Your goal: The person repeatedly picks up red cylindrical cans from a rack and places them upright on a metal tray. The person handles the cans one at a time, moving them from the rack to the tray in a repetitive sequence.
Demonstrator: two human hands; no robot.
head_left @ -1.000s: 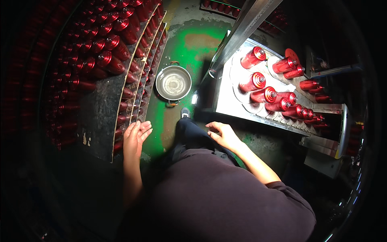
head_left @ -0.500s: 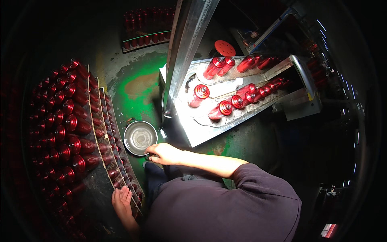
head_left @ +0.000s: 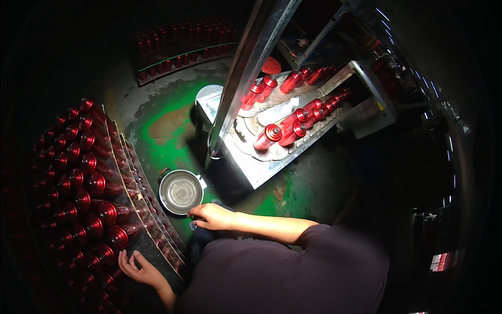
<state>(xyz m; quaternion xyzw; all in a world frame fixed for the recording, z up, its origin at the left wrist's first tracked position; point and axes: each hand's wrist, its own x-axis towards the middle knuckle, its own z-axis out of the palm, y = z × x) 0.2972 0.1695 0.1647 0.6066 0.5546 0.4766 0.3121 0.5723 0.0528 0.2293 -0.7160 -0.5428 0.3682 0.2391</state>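
My right hand (head_left: 210, 215) reaches across in front of me, its fingers curled at the near rim of a round, shallow metal pan (head_left: 181, 191). They look closed on the pan's edge or near handle, which the hand hides. The pan's inside shows nothing in it. At the lower left my left hand (head_left: 140, 269) holds nothing, palm up with fingers apart and slightly bent. It is close beside the nearest glossy red bottle-shaped pieces (head_left: 107, 213), which have ringed, stepped tops and stand packed in rows.
Boards (head_left: 130, 183) edge the stacked layers at left. Ahead right, a conveyor table (head_left: 254, 175) carries several more red pieces (head_left: 269, 137). A metal post (head_left: 251, 63) rises at its near corner. Another rack of red pieces (head_left: 183, 60) stands far off on the green-stained floor (head_left: 170, 128).
My left hand has moved left from the board edge toward the red pieces. The view has shifted, and my right hand remains at the pan's rim. Red pieces on the conveyor have shifted position.
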